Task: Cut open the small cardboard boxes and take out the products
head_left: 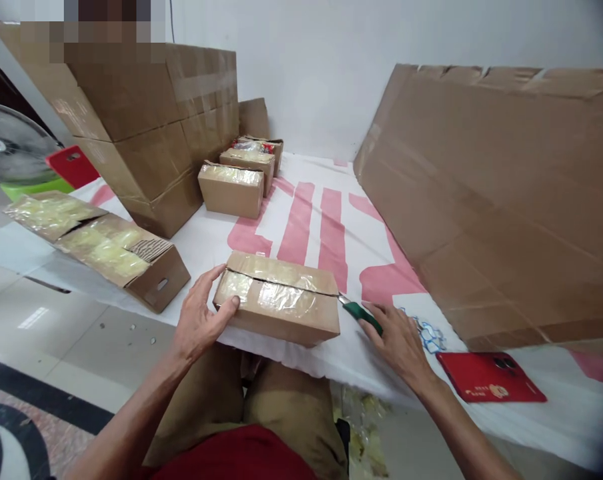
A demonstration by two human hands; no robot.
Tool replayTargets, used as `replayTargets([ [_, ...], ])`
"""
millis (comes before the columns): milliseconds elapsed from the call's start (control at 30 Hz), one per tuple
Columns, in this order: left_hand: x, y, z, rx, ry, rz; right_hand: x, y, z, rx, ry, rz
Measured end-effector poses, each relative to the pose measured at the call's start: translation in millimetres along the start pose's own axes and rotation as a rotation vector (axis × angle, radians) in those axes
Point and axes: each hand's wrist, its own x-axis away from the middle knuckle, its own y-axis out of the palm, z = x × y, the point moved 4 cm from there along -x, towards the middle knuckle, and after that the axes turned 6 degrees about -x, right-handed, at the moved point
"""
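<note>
A small cardboard box [286, 320] lies in front of me at the table's near edge. Yellowish clear tape covers its top, and a dark slit runs along the seam. My left hand [201, 320] grips the box's left end, its thumb on the taped top and its fingers around the far side. In my right hand [396, 337] is a green utility knife [362, 317]. The knife's metal tip touches or nearly touches the right end of the seam.
Big stacked cartons [181, 127] stand at the back left, beside several small boxes [231, 190]. A taped open-flapped box [154, 280] lies at the left. A large cardboard sheet [506, 200] leans at the right, near a red phone [491, 377]. A fan [11, 143] is far left.
</note>
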Motion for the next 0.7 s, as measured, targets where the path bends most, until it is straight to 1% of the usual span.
replayTargets([
  [67, 1.7, -0.5, 1.4, -0.024, -0.001, 0.039, -12.5, -15.5, -20.4, -0.166, -0.040, 0.027],
  [167, 8.4, 1.1, 2.3, -0.066, 0.014, 0.143, -30.3, -34.1, -57.9, -0.407, -0.126, 0.028],
  [233, 14.1, 2.7, 1.8, -0.079, 0.017, 0.186, -37.3, -38.9, -75.5, -0.494, -0.145, 0.038],
  [300, 18.4, 4.3, 1.1, -0.057, 0.013, 0.183, -40.1, -39.6, -83.1, -0.540, -0.132, 0.064],
  [367, 20.4, 5.6, 0.2, -0.003, -0.009, 0.142, -40.5, -38.7, -84.3, -0.562, -0.118, 0.073],
  [467, 21.0, 7.0, -1.2, 0.059, -0.066, 0.101, -41.8, -38.4, -85.9, -0.544, -0.134, 0.024],
  [533, 21.9, 8.0, -1.1, 0.054, -0.075, 0.130, -45.0, -39.1, -89.5, -0.509, -0.146, -0.002],
  [700, 30.3, 14.0, 3.0, 0.044, 0.010, 0.257, -62.9, -37.0, -100.3, -0.386, -0.082, -0.028],
])
